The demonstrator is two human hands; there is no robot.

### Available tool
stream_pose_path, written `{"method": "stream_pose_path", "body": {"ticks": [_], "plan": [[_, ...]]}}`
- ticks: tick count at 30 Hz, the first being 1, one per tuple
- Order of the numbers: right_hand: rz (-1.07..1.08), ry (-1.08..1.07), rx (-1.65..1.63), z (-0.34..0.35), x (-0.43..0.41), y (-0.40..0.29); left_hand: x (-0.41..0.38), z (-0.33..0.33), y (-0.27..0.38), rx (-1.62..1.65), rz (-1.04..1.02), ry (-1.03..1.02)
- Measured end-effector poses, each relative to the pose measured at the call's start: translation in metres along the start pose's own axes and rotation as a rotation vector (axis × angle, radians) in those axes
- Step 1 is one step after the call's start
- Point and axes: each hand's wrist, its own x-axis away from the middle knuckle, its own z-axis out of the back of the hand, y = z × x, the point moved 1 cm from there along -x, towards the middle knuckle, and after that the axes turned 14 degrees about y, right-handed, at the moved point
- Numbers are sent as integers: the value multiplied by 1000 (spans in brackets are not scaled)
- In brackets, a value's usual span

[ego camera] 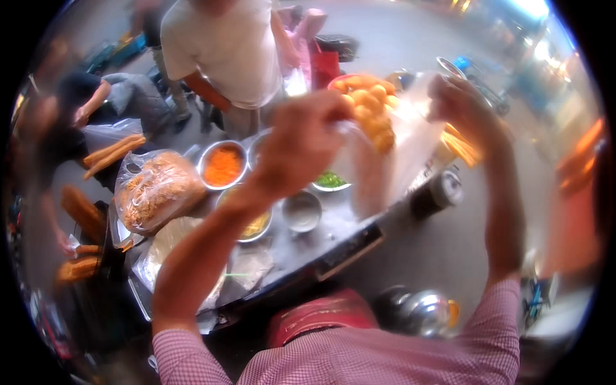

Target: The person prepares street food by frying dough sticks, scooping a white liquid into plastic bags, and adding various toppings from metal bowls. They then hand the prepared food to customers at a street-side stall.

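Observation:
Both my hands are raised above the right part of a metal food stall table (337, 216). My left hand (305, 139) is closed at one side of a translucent plastic bag (409, 125), and my right hand (452, 98) grips its other side. The bag is stretched between them and blurred; whether it holds anything I cannot tell. Behind it lies a heap of golden fried dough balls (368, 98). Beneath my left arm stand round bowls, one with shredded carrot (222, 166), one with chopped greens (331, 179), one with yellow shreds (255, 226).
A clear bag of crisp fried food (159, 187) lies at the left of the table. Fried dough sticks (115, 151) are beside it. A person in a white shirt (224, 48) stands across the table; another person (82, 106) is at the far left. A shiny metal kettle (426, 313) stands below right.

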Motion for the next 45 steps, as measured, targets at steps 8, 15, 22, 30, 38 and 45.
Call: {"method": "stream_pose_path", "body": {"ticks": [8, 15, 22, 30, 38, 45], "plan": [[270, -159, 641, 68, -115, 87, -101, -219, -69, 107, 192, 38], [91, -380, 495, 31, -152, 201, -100, -284, -178, -62, 272, 90], [305, -241, 456, -49, -162, 282, -63, -289, -255, 63, 408, 375], [272, -34, 619, -113, -142, 350, -10, -266, -287, -47, 783, 314], [372, -136, 817, -96, -173, 459, 115, -229, -187, 78, 543, 206], [152, -214, 816, -131, -175, 397, 350, -123, -78, -240, 1001, 180]]}}
